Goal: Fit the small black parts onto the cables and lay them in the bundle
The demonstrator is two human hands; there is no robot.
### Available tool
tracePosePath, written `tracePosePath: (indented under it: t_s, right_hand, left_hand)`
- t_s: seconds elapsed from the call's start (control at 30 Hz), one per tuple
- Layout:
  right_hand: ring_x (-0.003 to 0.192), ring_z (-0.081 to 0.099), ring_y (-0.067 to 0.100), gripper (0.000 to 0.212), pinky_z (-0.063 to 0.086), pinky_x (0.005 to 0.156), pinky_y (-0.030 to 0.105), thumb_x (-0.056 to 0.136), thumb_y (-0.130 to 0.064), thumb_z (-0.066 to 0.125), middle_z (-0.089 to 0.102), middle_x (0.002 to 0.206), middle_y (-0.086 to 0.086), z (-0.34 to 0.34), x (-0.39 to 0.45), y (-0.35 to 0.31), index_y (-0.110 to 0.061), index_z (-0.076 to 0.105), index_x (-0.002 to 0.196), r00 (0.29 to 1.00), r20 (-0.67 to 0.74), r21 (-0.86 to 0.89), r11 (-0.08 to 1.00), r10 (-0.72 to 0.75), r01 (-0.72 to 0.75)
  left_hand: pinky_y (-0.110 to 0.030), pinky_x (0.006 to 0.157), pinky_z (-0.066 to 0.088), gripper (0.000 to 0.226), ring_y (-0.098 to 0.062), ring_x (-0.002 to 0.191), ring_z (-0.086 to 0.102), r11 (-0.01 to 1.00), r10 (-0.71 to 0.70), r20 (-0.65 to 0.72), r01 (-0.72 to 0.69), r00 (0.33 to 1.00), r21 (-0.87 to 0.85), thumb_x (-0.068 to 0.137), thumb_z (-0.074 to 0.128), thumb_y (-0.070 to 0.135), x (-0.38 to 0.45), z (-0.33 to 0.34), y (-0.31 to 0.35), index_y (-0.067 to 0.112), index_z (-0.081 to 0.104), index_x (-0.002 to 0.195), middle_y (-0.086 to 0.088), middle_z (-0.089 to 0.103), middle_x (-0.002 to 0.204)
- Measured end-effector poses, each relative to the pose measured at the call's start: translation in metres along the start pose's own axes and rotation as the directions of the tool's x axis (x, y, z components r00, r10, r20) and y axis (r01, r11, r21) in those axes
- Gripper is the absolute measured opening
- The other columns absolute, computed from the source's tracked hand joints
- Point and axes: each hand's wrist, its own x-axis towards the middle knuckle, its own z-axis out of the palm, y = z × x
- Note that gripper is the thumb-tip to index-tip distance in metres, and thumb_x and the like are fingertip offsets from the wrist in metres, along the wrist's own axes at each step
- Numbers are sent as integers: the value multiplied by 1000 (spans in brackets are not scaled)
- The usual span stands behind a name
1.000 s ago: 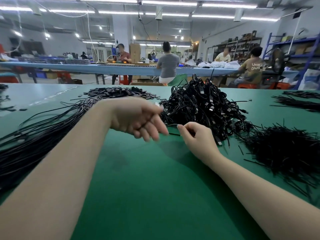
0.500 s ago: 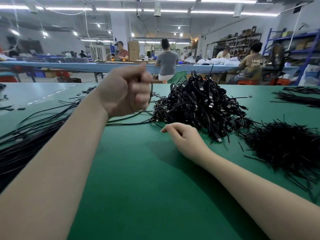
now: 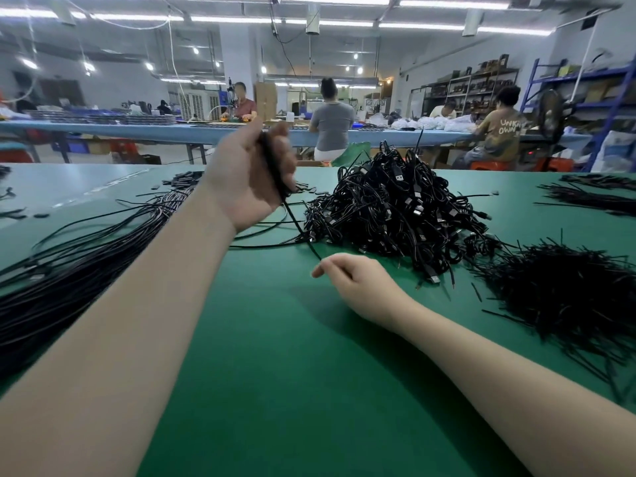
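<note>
My left hand (image 3: 249, 177) is raised above the green table (image 3: 275, 356), palm turned toward me, fingers curled round a thin black cable (image 3: 292, 215). The cable runs down and right to my right hand (image 3: 358, 284), which pinches its lower end just above the table. A tangled heap of black cables with plugs (image 3: 395, 208) lies right behind my right hand. A long bundle of laid-out cables (image 3: 69, 270) stretches along the left side. Small flat black parts (image 3: 182, 180) lie scattered at the far left of the heap.
A pile of short black sleeve pieces (image 3: 568, 297) lies at the right. More black strands (image 3: 592, 197) sit at the far right. Beyond the table's far edge, several people work at a blue bench (image 3: 137, 130); shelving stands at the right.
My left hand rose from table level and turned palm toward me, pulling a cable taut out of the heap. My right hand shifted slightly nearer and now pinches the cable's end.
</note>
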Motion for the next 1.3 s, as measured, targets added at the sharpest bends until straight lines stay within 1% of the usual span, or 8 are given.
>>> tracePosePath:
  t_s: [0.1,0.27,0.4,0.5,0.7,0.9,1.17,1.3]
  right_hand:
    - [40,35,5,43,28,46,27,93,-49,51,42,39,-9,-18,6,3,-17,62,66,974,-179,-117,980,141,-163]
    - [52,43,11,45,31,52,32,94,-44,50,46,51,-7,-37,14,-18,-17,48,60,877,-480,-46,997,39,-70]
    - [61,55,-2,23,37,59,24,98,-19,46,61,69,-11,-12,10,-37,-18,63,82,941,-307,-57,990,-141,130]
    - [54,50,0,24,38,52,17,99,-20,46,55,61,-11,0,5,-23,-18,66,85,976,-212,7,999,-50,53]
    - [70,58,4,23,42,66,17,100,-19,46,70,93,4,-6,5,-10,-18,69,97,991,-109,292,956,73,-38]
    - [72,67,20,37,50,73,30,98,-43,45,66,67,-4,-13,9,-13,-23,63,73,912,232,818,440,338,-371]
    - [61,59,15,32,52,75,34,93,-47,52,56,74,-3,-9,8,1,-16,63,94,939,83,729,622,334,-286]
    - [57,56,8,15,54,79,35,94,-28,58,57,78,-4,-6,5,2,-14,61,97,978,78,658,727,195,-197]
  left_hand:
    - [-18,42,28,51,-6,36,33,943,-186,145,135,972,303,98,38,40,-4,-8,6,21,58,56,9,37,41]
    - [-20,53,41,56,-9,60,61,429,-453,-132,346,881,835,104,20,46,3,4,-44,16,67,98,1,71,76]
    - [-21,57,53,47,-7,61,64,856,-179,-217,260,960,447,105,27,40,13,10,-59,13,64,97,0,71,81]
    - [-21,57,51,45,-11,65,68,981,-108,-198,137,974,139,105,27,39,15,8,-49,13,63,96,3,69,71]
    - [-18,50,35,30,-6,46,37,982,-147,-120,159,982,97,105,32,31,11,7,-52,21,48,81,11,34,56]
    - [-18,52,43,29,-7,54,47,918,-336,22,322,942,230,104,32,29,6,6,-70,17,49,83,7,48,64]
    - [-26,76,45,31,-17,84,51,620,-292,-174,324,941,715,101,44,37,8,-2,-69,20,59,79,1,58,84]
    - [-36,98,40,27,-18,96,51,680,-267,-148,295,952,672,101,45,32,7,-7,-75,21,67,88,2,63,89]
